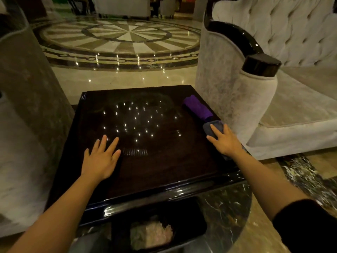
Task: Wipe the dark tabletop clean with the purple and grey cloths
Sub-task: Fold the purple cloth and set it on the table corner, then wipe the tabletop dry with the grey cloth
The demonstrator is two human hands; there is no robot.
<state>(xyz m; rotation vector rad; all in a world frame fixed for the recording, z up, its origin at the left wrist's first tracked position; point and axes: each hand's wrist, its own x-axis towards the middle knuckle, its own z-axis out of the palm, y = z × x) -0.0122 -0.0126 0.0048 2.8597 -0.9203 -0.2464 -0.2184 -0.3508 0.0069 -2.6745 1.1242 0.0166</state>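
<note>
Right hand (225,141) lies flat, fingers spread, pressing the folded grey cloth (213,127) at the glossy dark square desk's (155,170) right edge, likely ready to wipe; the rolled purple cloth (197,107) waits just beyond it. Left hand (100,159) rests open and empty, bracing.

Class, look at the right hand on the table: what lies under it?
The right hand lies flat on the grey cloth, near the tabletop's right edge. Most of the cloth is covered; only its far part shows.
</note>
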